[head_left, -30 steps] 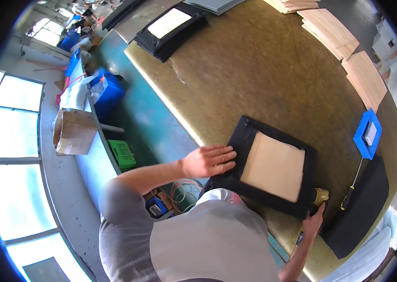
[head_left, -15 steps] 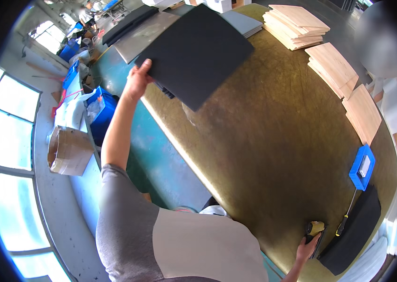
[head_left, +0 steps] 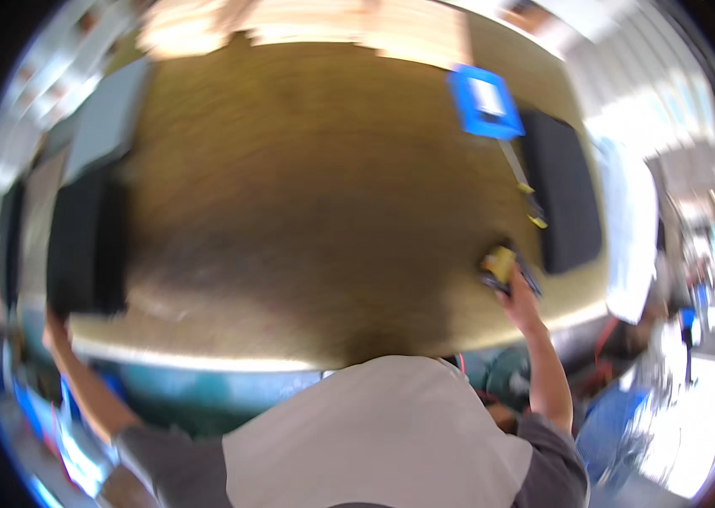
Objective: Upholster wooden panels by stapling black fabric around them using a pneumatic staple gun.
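Observation:
At the far left, my left hand (head_left: 55, 328) grips the near edge of a black sheet (head_left: 78, 250), its fingers mostly hidden and blurred. The sheet lies over or just above a dark stack; motion smear hides whether they touch. On the right part of the table, my right hand (head_left: 520, 296) is closed around a yellow-and-black hand tool (head_left: 500, 264) whose exact kind is unclear. A screwdriver (head_left: 532, 206) with a yellow-and-black handle lies beyond that hand, beside a long black piece (head_left: 562, 195).
The brown-topped table (head_left: 307, 212) spans the view. Pale wooden boards (head_left: 307, 21) line its far edge. A blue tray (head_left: 493, 127) with a white item sits near the screwdriver. Grey sheets (head_left: 108, 114) lie beyond the black sheet; white wrapped material (head_left: 631, 237) stands at the right edge.
The view has swung to the right, so the table now lies straight across. The black sheet, raised and spread wide before, now appears lower at the far left. My right hand keeps the tool.

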Demonstrator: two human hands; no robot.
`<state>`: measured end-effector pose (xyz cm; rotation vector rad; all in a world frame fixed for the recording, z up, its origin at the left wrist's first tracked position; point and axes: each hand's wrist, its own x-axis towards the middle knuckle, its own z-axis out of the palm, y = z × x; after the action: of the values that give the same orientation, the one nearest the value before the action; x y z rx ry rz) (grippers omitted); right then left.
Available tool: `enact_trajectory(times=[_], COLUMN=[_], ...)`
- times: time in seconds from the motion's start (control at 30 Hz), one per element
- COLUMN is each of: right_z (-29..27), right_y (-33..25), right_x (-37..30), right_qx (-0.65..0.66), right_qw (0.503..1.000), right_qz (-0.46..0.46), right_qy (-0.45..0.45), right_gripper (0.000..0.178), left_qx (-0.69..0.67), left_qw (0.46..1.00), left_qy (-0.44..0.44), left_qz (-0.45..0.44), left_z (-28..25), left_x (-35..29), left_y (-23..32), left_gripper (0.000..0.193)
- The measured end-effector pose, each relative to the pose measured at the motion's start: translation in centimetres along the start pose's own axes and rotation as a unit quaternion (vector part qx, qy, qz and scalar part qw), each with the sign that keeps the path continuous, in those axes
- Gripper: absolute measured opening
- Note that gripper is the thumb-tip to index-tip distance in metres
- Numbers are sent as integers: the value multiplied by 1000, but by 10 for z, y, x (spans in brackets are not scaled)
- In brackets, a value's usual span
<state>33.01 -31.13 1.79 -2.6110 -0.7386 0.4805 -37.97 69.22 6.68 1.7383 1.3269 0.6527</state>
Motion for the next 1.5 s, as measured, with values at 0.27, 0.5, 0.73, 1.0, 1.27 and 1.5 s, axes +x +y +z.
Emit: enact_trajectory(times=[0.27,0.5,0.73,1.0,1.27,1.5], right_z=[-62,-110,-104,-119,-134,-163], right_y=[27,163,190,176,209,92], right_x=[-56,11,38,34,49,52], right_qx=[-117,45,23,-40,94,175], right_qw=[985,961,973,977,976,938], right_qz=[17,12,-59,-78,-118,-266], right_qy=[122,274,223,195,160,137], right_gripper=[55,22,20,20,14,21], left_qx=[220,21,-12,51,33,-322], left_qw=[846,799,763,800,809,809], left_qy=[190,-566,-638,-580,-576,-478], left_qz=[447,199,99,140,107,-110], left_z=[418,697,812,846,833,863], left_x=[-192,-562,-666,-655,-654,-630], left_y=[160,333,350,374,376,452], left_gripper=[38,15,23,18,18,40])
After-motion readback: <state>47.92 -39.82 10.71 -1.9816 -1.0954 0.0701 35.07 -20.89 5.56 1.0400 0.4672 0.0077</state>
